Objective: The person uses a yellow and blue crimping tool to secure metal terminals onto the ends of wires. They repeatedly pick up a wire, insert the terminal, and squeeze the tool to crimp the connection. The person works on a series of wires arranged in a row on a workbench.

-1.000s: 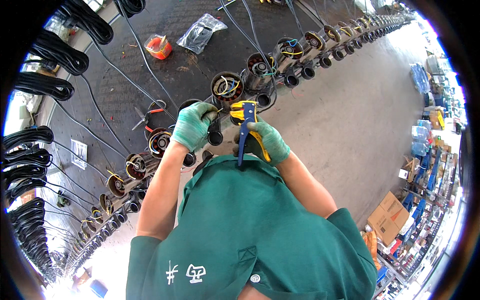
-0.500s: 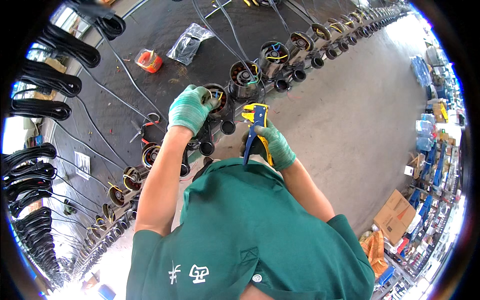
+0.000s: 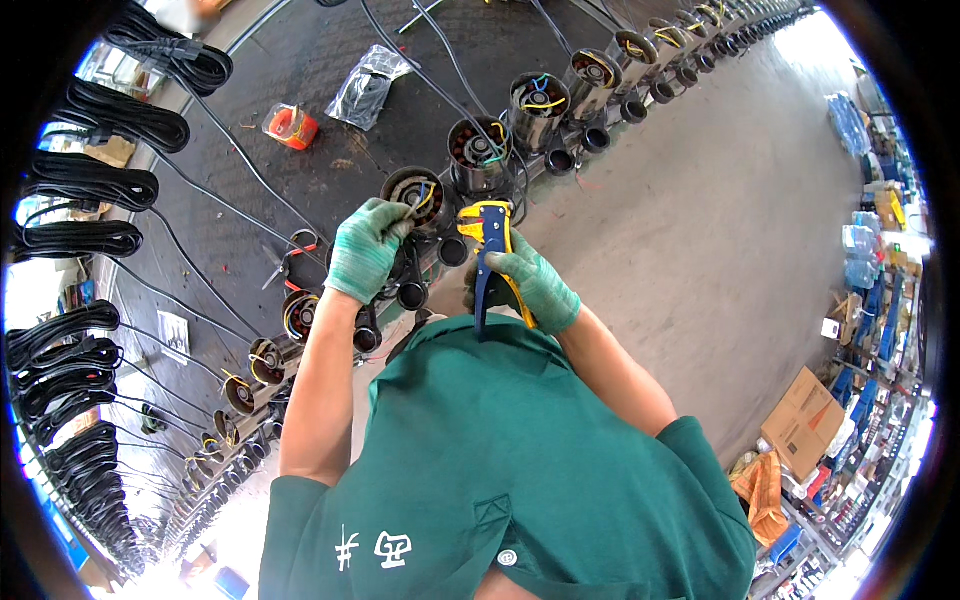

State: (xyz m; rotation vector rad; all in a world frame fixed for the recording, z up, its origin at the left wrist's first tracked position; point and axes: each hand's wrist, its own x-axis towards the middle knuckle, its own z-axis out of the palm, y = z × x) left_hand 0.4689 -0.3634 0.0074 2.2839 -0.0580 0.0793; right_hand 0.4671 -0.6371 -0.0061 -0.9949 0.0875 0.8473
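Note:
My left hand (image 3: 368, 248), in a green glove, is closed in a pinch on thin wires at the near rim of an open metal motor housing (image 3: 440, 208). Blue and yellow wires (image 3: 426, 195) rise out of that housing, beside the fingertips. In my right hand (image 3: 540, 285), also gloved in green, is a wire stripper (image 3: 493, 235) with blue and yellow handles. Its yellow jaws point up, just right of the housing and apart from the wires. The glove hides part of its handles.
Similar motor housings (image 3: 478, 150) with wires line the bench edge. On the dark bench top (image 3: 250, 190) lie red-handled scissors (image 3: 300, 255), an orange tub (image 3: 291, 127) and a clear plastic bag (image 3: 368, 88). Coiled black cables (image 3: 95, 180) hang at the left. A cardboard box (image 3: 803, 422) stands right.
My left hand has drawn back from inside the housing toward its near rim. The wire stripper in my right hand has moved left, closer to the housing.

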